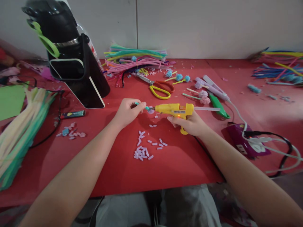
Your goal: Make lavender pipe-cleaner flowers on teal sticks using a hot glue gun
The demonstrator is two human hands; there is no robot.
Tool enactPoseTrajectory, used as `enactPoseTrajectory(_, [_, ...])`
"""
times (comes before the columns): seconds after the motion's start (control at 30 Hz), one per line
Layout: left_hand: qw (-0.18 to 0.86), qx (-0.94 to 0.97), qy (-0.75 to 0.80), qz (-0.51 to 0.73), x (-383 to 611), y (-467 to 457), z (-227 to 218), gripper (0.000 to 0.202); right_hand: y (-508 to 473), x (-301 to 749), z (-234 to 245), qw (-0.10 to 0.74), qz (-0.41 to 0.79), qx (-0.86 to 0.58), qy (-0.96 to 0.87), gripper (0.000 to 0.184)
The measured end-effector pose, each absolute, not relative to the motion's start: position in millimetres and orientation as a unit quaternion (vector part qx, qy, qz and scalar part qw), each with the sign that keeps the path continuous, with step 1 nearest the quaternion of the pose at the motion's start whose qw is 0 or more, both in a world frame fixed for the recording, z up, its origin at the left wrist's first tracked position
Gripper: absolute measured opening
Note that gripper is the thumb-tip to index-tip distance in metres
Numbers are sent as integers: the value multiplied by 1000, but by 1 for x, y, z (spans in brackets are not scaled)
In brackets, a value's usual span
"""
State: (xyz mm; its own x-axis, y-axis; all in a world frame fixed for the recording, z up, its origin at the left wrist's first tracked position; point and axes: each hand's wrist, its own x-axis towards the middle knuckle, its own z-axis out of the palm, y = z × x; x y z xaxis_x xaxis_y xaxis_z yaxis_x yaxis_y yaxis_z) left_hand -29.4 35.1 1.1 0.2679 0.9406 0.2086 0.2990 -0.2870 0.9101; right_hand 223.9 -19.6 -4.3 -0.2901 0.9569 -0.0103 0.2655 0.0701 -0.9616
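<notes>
Pinched in my left hand point(129, 113) is a short teal pipe cleaner stem point(147, 108) with a small pale purple tuft point(151, 111) at its tip. My right hand point(189, 123) grips a yellow hot glue gun point(175, 109), its small light glowing orange and a clear glue stick point(207, 108) poking out of its back. The gun's nozzle points left and meets or nearly meets the tuft; I cannot tell whether they touch. Below the hands lie several short pale purple pipe cleaner pieces point(142, 153), some heaped and some scattered.
Scissors point(161, 89) lie behind the gun, near finished pipe cleaner flowers point(179, 77). A black bottle point(80, 60) stands at back left. Pipe cleaner bundles point(23, 126) lie left and at the back. On the right are a lilac hair iron point(215, 88) and a purple power strip point(246, 142) with cables.
</notes>
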Motion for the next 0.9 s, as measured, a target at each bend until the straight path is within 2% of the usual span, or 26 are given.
enactPoseTrajectory(0.77, [423, 680, 444, 402, -31, 36, 2, 39, -18, 229, -4, 345, 471, -467, -664, 39])
enactPoseTrajectory(0.9, [425, 683, 429, 410, -32, 37, 2, 38, -17, 231, -8, 350, 466, -476, -659, 31])
